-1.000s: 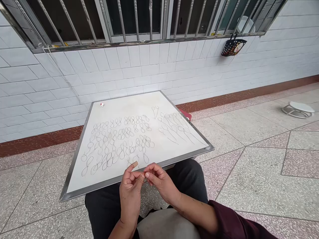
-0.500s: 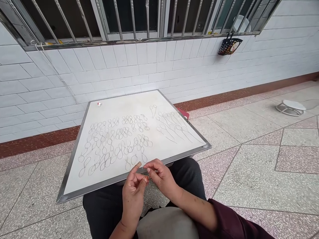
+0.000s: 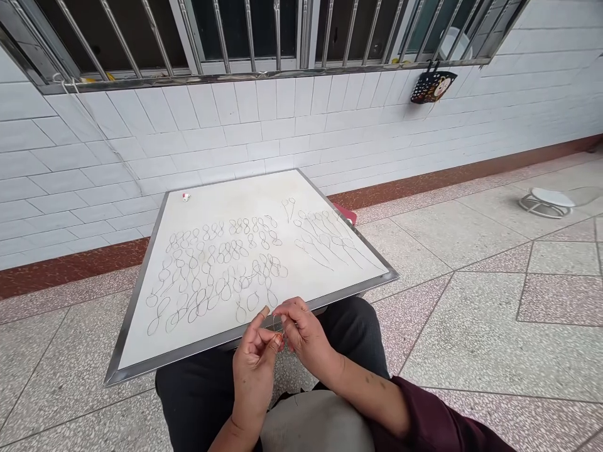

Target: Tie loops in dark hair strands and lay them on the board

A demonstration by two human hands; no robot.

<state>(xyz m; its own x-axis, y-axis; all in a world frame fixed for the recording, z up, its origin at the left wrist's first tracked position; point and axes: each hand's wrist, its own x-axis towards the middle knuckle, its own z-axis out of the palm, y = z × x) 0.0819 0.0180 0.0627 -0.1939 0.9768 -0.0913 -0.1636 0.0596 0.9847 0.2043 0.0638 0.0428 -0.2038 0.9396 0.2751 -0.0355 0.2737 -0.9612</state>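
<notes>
Just past the board's near edge, my left hand (image 3: 257,361) pinches a thin wire (image 3: 274,321) between thumb and fingers, its index finger raised and tipped with a tan covering. My right hand (image 3: 304,329) pinches the same wire close beside it, fingertips almost touching the left ones. Only a small bend of the wire shows; the rest is hidden by the fingers. Beyond the hands, rows of wires twisted into double loops (image 3: 230,251) lie on the white board (image 3: 226,194). Toward its right side lie several single-looped wires (image 3: 325,235) with long straight tails.
The metal-framed board rests over my knees and reaches to the tiled wall (image 3: 264,119). A small white and red item (image 3: 186,197) sits at its far left corner. A dark patterned bag (image 3: 433,86) hangs from the window bars. A white-topped stool (image 3: 549,201) stands far right.
My right hand has shifted slightly and its fingers have curled a little, so a small curve of wire shows more clearly between the hands. The left hand has moved slightly right.
</notes>
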